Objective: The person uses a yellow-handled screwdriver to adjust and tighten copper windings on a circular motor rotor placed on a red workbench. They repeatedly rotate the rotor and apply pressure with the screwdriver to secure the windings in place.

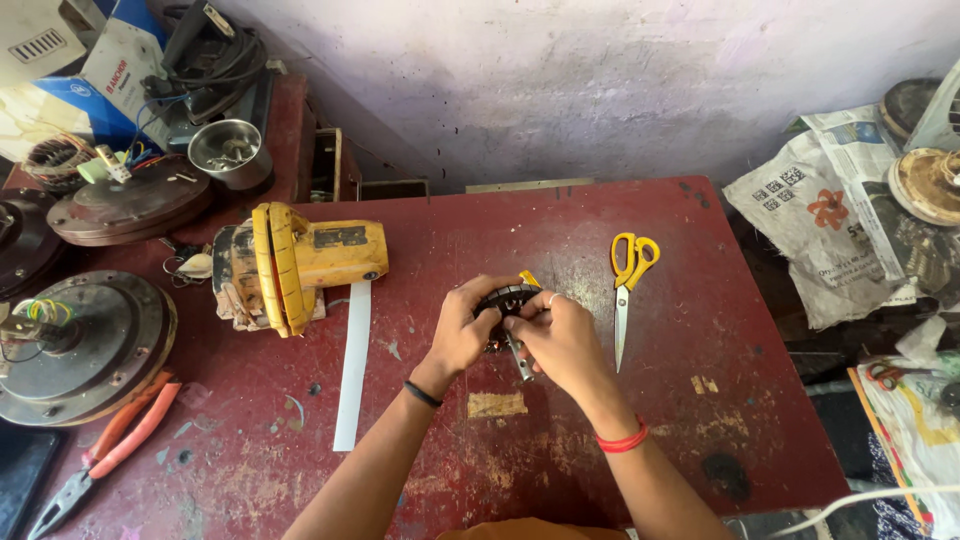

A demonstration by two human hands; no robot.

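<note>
Both hands meet approx. table centre, w/ a small dark round ribbed motor part (505, 297) held between them. Left hand (462, 330) is curled closed around the part's left side; black band on that wrist. Right hand (560, 338) is closed on its right side, ring on one finger, red bangle on the wrist. A short grey metal shaft (521, 360) sticks down out of the part at 6 o'clock, between the thumbs. A yellow bit shows just behind the part at 1 o'clock; can't tell what it is.

On the worn red metal table (700, 400): yellow-handled scissors (626, 290) at 3 o'clock from the hands, near but apart, blades pointing toward the person. Yellow boxy power tool (290, 265) at 9–10 o'clock. White flat strip (352, 365) at 8 o'clock, lying lengthwise. Orange-handled pliers (105, 450) far at 8 o'clock, beside a round grey fan motor housing (85, 345).
</note>
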